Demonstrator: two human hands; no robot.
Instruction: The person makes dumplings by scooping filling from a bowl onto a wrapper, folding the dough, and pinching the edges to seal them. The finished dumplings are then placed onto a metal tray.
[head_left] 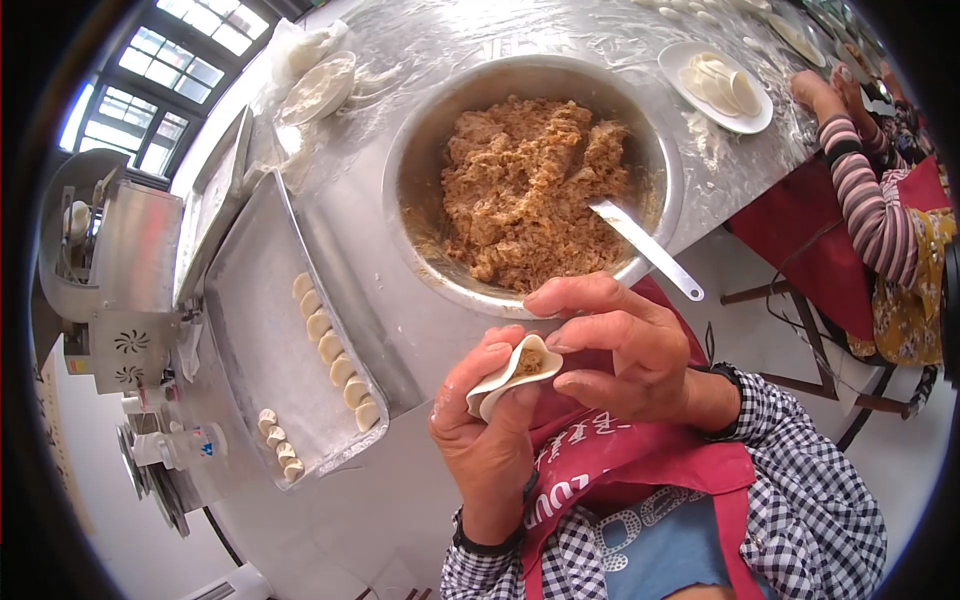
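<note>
My left hand (490, 420) grips a half-folded dumpling (505, 378), its pale wrapper cupped between fingers and thumb. Meat filling (529, 363) shows in the open end. At that end is my right hand (635, 350), fingers spread and curled, thumb apart, fingertips right at the wrapper's edge. Just beyond both hands stands a large metal bowl (400, 215) of minced filling (530, 190). A flat-handled metal spatula (650, 250) leans in the filling, its handle over the near right rim.
Left of the bowl, a metal tray (285, 370) holds two rows of dumplings. A white plate (742, 122) carries stacked wrappers (720, 85) at the upper right. Flour covers the far tabletop (480, 40). At right, another person's striped sleeve (865, 200) reaches the table. A metal machine (140, 270) stands left.
</note>
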